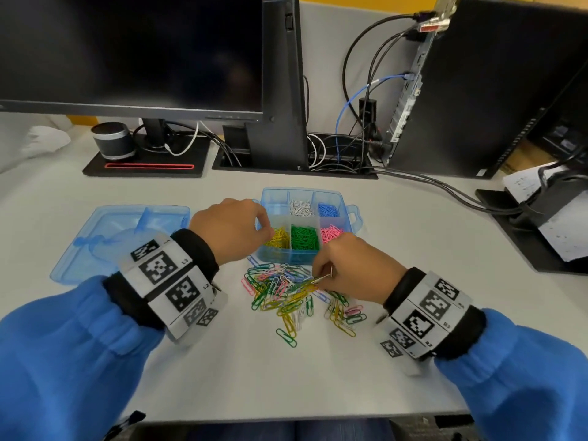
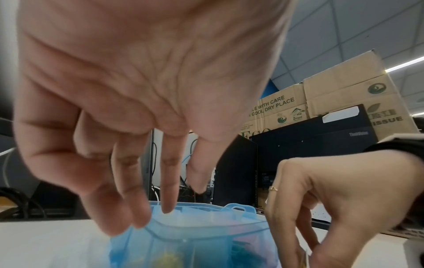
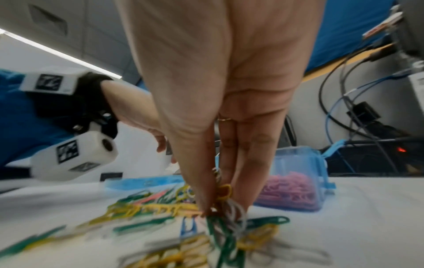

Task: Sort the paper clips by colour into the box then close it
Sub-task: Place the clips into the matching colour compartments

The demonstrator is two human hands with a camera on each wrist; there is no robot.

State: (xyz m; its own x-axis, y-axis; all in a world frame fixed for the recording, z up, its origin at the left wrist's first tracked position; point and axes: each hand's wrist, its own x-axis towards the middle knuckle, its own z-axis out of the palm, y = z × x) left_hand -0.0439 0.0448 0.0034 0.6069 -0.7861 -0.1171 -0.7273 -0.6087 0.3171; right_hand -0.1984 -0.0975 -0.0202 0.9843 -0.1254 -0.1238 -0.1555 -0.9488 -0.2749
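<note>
A clear blue compartment box (image 1: 355,218) stands open mid-table, with white (image 1: 300,207), blue (image 1: 328,210), yellow (image 1: 278,238), green (image 1: 304,237) and pink clips (image 1: 331,233) in separate cells. Its lid (image 1: 105,243) lies to the left. A mixed pile of paper clips (image 1: 286,297) lies in front of the box. My left hand (image 1: 267,232) hovers over the yellow cell, fingers (image 2: 167,199) hanging straight down and holding nothing I can see. My right hand (image 1: 321,276) pinches a few clips (image 3: 226,204) at the pile's right side, thumb against fingers.
A monitor (image 1: 127,52) and a small speaker (image 1: 113,141) stand at the back left. A computer tower (image 1: 477,90) with cables (image 1: 429,183) is at the back right, and papers (image 1: 556,224) lie at the right edge. Bare table lies in front of the pile.
</note>
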